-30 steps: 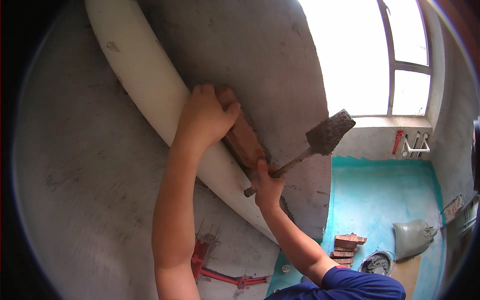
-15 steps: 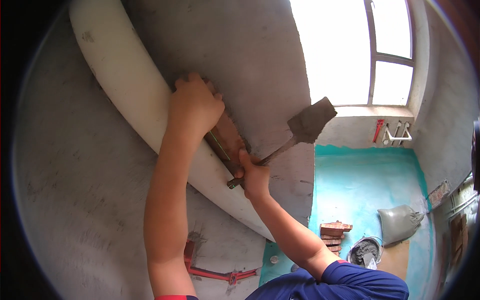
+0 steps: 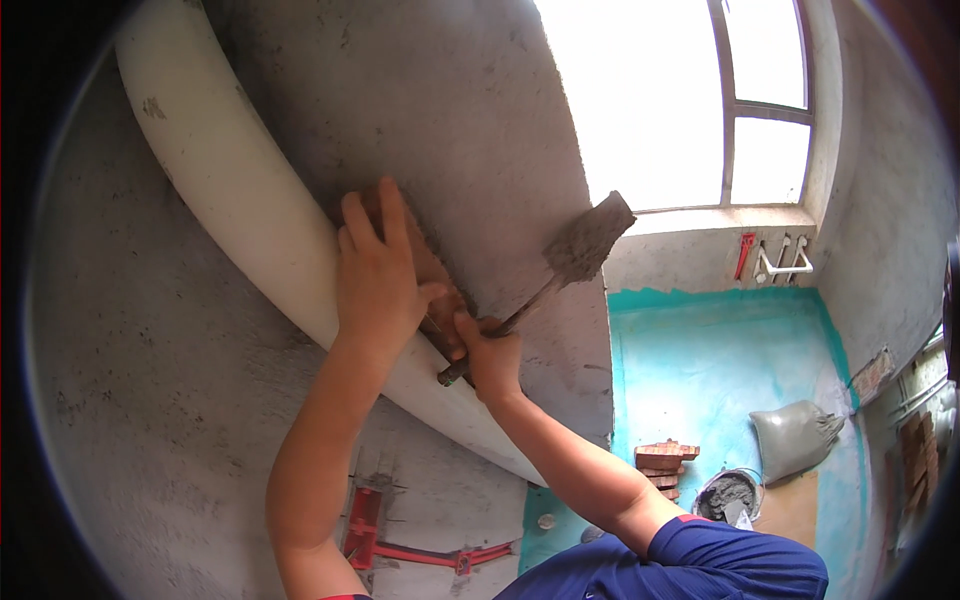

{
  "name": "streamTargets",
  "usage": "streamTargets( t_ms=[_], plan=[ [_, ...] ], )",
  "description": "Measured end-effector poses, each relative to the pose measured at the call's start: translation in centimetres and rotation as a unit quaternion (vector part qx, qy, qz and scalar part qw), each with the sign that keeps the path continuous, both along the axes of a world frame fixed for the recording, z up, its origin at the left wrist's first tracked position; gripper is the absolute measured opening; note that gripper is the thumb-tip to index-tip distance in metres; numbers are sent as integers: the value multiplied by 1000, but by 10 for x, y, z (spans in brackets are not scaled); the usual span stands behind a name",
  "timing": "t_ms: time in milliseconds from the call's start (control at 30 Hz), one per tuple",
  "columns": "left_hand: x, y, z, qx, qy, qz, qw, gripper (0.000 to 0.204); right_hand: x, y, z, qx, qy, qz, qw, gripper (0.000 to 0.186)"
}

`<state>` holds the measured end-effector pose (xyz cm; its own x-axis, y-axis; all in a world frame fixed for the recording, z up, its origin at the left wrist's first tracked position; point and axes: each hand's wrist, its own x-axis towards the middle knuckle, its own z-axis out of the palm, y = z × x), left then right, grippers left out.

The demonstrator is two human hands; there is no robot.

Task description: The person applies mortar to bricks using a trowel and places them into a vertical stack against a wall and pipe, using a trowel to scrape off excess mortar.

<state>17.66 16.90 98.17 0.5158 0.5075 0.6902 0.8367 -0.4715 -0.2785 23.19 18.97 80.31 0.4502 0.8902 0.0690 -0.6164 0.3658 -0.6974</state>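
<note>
A long red brick lies along the white pipe, against the grey plastered surface. My left hand grips the brick from above, its fingers over the upper part and thumb on the side. My right hand is closed round the handle of a trowel, with its thumb and finger against the brick's lower end. The mortar-covered trowel blade points up and right toward the window. The brick's middle is partly hidden by my left hand.
A bright window is at upper right, with small pipes below. On the turquoise floor are stacked bricks, a grey sack and a mortar bucket. Red pipe channels run low on the left wall.
My view has shifted, so the window sits further left. My left hand has moved down along the brick, its fingers straighter. The trowel remains in my right hand.
</note>
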Motion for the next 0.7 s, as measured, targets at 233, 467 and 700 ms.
streamTargets(
  t_ms=[233, 467, 700],
  plan=[
    [1, 2, -5, 14, -6, 45, 999, 113, -1, -6, 0, 55, -34, -38, 997, 18],
    [3, 2, -6, -14, -45, 25, 999, 115, 0, 4, -22, 90, -209, -109, 968, 18],
    [12, 6, -6, 15, -17, 91, 996, 110, 12, 8, -14, 34, -262, -88, 960, 27]
  ],
)
